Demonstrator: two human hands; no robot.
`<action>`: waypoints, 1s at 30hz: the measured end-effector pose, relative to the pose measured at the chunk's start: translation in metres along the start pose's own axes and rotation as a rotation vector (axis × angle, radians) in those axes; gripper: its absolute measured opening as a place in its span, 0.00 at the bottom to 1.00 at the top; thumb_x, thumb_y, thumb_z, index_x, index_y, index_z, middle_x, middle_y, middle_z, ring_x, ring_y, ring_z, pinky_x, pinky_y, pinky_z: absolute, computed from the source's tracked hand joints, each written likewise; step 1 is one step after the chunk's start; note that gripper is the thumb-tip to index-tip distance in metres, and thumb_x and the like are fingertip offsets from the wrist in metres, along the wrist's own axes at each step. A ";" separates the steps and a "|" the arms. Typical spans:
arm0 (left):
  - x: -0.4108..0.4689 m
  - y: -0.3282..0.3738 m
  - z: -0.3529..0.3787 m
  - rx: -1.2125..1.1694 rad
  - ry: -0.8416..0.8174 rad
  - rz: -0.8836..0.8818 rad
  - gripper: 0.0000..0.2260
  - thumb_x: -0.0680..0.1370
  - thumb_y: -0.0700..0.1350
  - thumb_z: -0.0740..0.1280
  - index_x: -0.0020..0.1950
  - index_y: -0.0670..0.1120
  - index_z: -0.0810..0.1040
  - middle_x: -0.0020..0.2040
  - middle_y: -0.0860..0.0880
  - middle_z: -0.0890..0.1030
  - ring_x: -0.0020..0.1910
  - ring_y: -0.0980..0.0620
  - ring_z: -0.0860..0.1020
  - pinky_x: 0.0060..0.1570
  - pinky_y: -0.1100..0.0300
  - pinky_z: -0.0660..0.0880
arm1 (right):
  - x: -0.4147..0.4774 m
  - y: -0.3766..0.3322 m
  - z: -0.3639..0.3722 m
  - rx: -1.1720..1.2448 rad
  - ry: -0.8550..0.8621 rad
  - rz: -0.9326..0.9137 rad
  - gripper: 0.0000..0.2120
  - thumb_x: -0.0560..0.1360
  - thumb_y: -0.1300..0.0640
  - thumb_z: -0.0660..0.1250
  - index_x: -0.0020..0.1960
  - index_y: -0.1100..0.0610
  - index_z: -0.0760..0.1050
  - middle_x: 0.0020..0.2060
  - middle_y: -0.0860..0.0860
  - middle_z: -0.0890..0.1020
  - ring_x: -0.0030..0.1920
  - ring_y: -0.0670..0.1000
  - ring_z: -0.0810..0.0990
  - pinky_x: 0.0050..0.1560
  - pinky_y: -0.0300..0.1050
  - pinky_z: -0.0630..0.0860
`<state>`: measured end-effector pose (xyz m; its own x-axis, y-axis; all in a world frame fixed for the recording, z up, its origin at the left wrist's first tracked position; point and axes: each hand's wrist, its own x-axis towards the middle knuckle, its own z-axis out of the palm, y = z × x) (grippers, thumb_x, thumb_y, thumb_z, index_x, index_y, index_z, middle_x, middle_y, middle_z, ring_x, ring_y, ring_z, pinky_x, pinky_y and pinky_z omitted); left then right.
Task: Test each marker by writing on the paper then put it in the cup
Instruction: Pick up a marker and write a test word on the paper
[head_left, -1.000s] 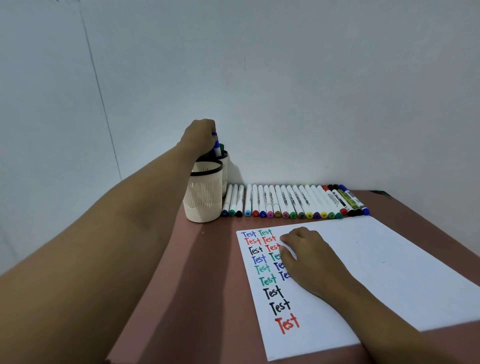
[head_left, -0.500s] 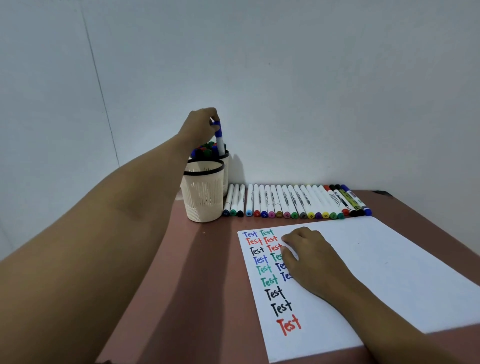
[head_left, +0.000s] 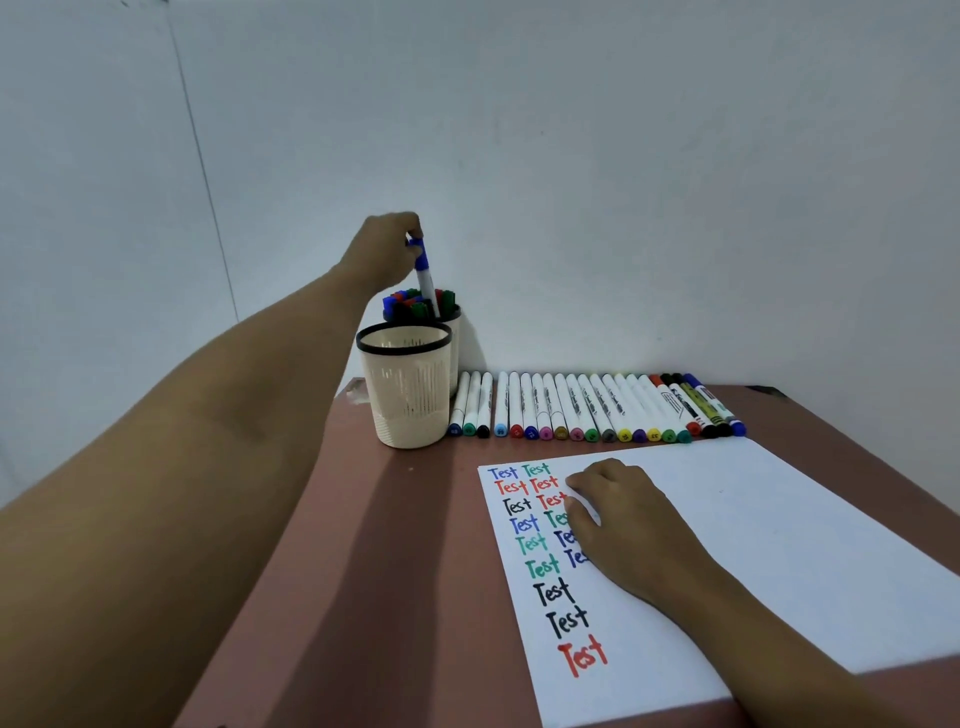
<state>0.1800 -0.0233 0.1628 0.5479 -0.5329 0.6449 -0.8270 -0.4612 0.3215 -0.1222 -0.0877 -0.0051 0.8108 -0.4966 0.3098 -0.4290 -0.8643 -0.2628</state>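
My left hand (head_left: 387, 249) pinches the blue cap of a white marker (head_left: 425, 278) and holds it upright, its lower end inside the far cup (head_left: 456, 332), which is full of capped markers. A second cream cup with a black rim (head_left: 410, 387) stands in front of it, and I see nothing inside. The white paper (head_left: 753, 545) lies on the table with two columns of the word "Test" in blue, green, red and black at its left side. My right hand (head_left: 623, 519) rests on the paper with fingers curled, covering part of the second column.
A row of several capped markers (head_left: 597, 410) lies side by side behind the paper, against the white wall. The brown table (head_left: 405, 571) ends just left of the cups and near the paper's front edge.
My left hand has risen above the far cup, and the blue-capped marker now stands higher out of it. My right hand has stayed on the paper.
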 end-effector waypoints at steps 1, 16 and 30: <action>-0.003 -0.002 0.007 0.023 -0.023 0.005 0.10 0.78 0.37 0.61 0.57 0.38 0.76 0.55 0.38 0.77 0.45 0.44 0.74 0.43 0.58 0.68 | 0.000 0.000 0.000 0.000 0.001 -0.001 0.20 0.81 0.49 0.55 0.72 0.51 0.66 0.69 0.47 0.70 0.68 0.47 0.66 0.66 0.39 0.63; -0.010 0.000 0.019 0.082 -0.169 -0.032 0.12 0.77 0.38 0.60 0.59 0.40 0.77 0.62 0.41 0.74 0.60 0.43 0.72 0.55 0.57 0.69 | 0.000 0.001 0.000 0.006 0.002 -0.002 0.20 0.81 0.49 0.54 0.72 0.52 0.66 0.68 0.47 0.70 0.68 0.47 0.66 0.66 0.40 0.63; -0.015 -0.009 0.008 0.072 -0.411 -0.202 0.14 0.77 0.39 0.62 0.60 0.35 0.76 0.53 0.40 0.78 0.51 0.45 0.74 0.48 0.57 0.69 | 0.000 0.002 0.001 0.001 0.001 0.003 0.20 0.81 0.48 0.54 0.72 0.51 0.66 0.69 0.47 0.69 0.68 0.47 0.65 0.66 0.40 0.63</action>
<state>0.1805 -0.0171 0.1446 0.7139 -0.6573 0.2414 -0.6954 -0.6251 0.3544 -0.1222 -0.0890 -0.0064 0.8089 -0.4995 0.3102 -0.4313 -0.8626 -0.2643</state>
